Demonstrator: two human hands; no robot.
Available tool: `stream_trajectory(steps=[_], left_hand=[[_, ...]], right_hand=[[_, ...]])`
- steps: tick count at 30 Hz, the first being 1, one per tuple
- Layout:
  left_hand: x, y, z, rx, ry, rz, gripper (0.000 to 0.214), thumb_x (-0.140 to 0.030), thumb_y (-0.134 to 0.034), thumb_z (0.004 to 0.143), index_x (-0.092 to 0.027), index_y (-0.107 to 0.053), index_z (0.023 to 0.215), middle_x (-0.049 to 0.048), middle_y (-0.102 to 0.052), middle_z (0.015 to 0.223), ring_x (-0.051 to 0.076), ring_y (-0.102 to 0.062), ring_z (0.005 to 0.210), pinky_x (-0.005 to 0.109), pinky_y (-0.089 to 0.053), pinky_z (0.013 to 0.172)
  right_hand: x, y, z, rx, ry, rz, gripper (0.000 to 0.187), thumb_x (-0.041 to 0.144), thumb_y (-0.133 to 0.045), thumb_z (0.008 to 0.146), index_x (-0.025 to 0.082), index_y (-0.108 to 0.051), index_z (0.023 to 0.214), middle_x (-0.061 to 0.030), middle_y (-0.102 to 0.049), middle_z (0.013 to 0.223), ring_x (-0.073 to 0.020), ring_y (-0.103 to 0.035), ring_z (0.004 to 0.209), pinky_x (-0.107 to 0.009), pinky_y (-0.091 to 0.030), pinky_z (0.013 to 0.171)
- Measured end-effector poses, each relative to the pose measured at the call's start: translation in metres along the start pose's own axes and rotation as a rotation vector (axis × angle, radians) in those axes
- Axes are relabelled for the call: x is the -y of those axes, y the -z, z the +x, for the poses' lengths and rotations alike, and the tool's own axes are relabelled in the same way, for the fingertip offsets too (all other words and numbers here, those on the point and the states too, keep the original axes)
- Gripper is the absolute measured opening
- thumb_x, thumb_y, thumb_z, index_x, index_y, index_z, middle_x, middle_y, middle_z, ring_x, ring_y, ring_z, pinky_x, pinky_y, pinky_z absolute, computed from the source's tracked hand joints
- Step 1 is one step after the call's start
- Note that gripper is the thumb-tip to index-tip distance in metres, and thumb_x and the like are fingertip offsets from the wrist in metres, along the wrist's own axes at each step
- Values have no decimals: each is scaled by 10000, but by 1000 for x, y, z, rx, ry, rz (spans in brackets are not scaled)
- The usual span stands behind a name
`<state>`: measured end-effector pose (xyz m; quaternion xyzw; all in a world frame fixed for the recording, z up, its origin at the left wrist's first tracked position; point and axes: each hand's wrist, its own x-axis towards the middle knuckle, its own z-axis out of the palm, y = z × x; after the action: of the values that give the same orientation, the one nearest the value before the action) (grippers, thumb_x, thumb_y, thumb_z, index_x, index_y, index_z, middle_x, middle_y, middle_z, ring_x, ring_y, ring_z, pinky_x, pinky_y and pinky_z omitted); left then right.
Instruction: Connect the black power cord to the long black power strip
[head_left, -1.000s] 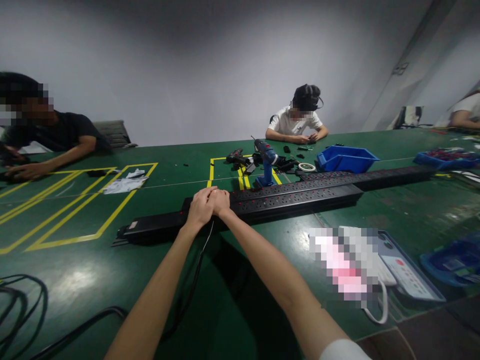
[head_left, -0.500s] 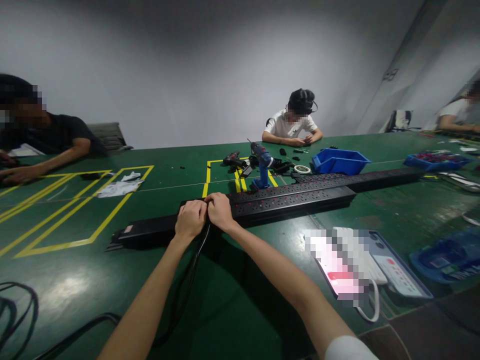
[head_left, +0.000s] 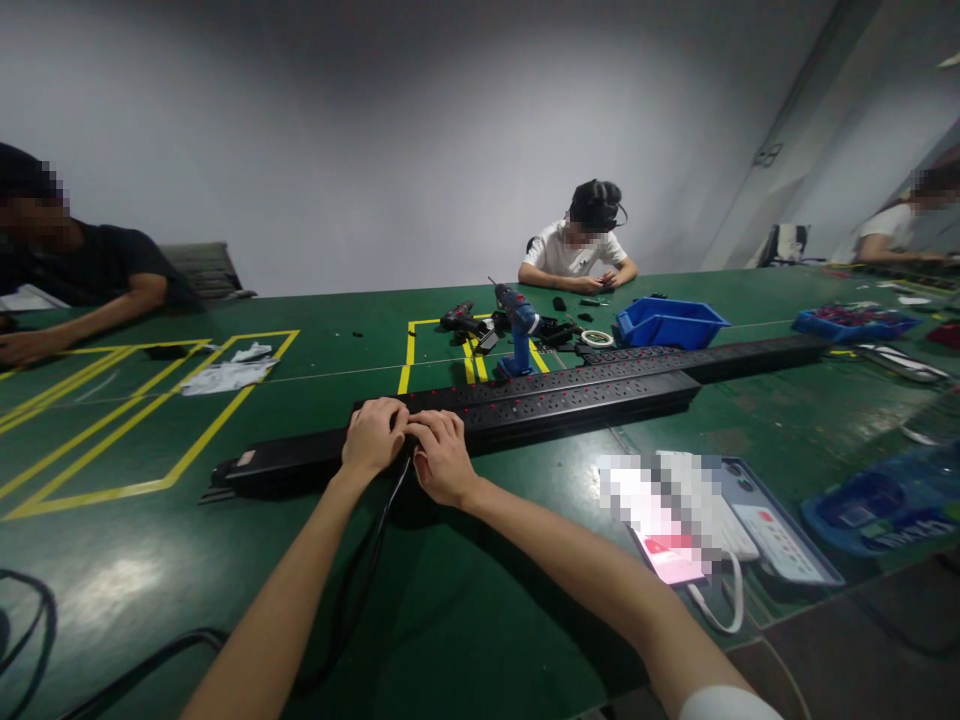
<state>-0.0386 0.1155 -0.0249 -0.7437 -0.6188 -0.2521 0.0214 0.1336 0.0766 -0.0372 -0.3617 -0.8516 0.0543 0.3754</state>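
A long black power strip point(head_left: 570, 402) with rows of sockets and red switches lies across the green table point(head_left: 480, 620). My left hand point(head_left: 373, 437) rests on top of the strip with its fingers curled down over it. My right hand point(head_left: 442, 455) sits just right of it, fingers bent and pressed on the strip's near edge. A black cable point(head_left: 352, 590) runs from under my hands toward me. A second strip point(head_left: 720, 355) lies just behind, reaching right.
Behind the strips stand a blue cordless drill point(head_left: 517, 330), a blue bin point(head_left: 667, 322) and a tape roll point(head_left: 597, 338). A phone and a card point(head_left: 780, 525) lie at my right. Three other people sit around the table. Yellow tape marks the left side.
My hands, clasped together over the strip a second ago, have parted and come down toward me onto its near edge. The view has shifted slightly.
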Motion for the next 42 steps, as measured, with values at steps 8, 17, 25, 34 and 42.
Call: stream_trajectory(steps=[8, 17, 25, 34, 42], left_hand=[[28, 18, 16, 235, -47, -235, 345, -346, -388, 880, -208, -689, 977, 61, -685, 1158, 229, -584, 1107, 378, -409, 1034], [62, 80, 12, 382, 118, -283, 455, -197, -395, 662, -217, -678, 1018, 33, -720, 1056, 211, -651, 1006, 332, -491, 940], [105, 103, -7, 496, 237, -167, 391, -263, -505, 638, -246, -688, 984, 42, -734, 1001, 240, -674, 935, 322, -507, 852], [43, 94, 0, 439, 131, -157, 632, -311, -698, 606, -260, -573, 1223, 77, -658, 1180, 281, -619, 1067, 365, -468, 923], [-7, 31, 12, 247, -158, -39, 394, -218, -660, 630, -225, -579, 1016, 99, -590, 1121, 298, -521, 1128, 434, -389, 1002]], right_hand=[[-4, -5, -2, 34, -71, 51, 164, 123, -446, 786, 196, -530, 907, -73, -553, 940, -207, -518, 865, -311, -398, 767], [1, -5, -4, 136, -122, 98, 149, 120, -424, 744, 227, -483, 830, -14, -558, 810, -161, -518, 689, -259, -370, 623], [-7, -5, 0, -1, -282, 300, 80, 171, -397, 739, 232, -371, 696, 13, -449, 662, -152, -453, 620, -255, -364, 601], [-5, -3, 1, -2, -275, 381, 67, 173, -413, 756, 226, -406, 715, 36, -424, 628, -131, -434, 571, -241, -346, 586], [-5, -6, 1, -7, -279, 427, 289, 365, -394, 943, 206, -483, 718, 30, -467, 606, -117, -461, 561, -222, -329, 582]])
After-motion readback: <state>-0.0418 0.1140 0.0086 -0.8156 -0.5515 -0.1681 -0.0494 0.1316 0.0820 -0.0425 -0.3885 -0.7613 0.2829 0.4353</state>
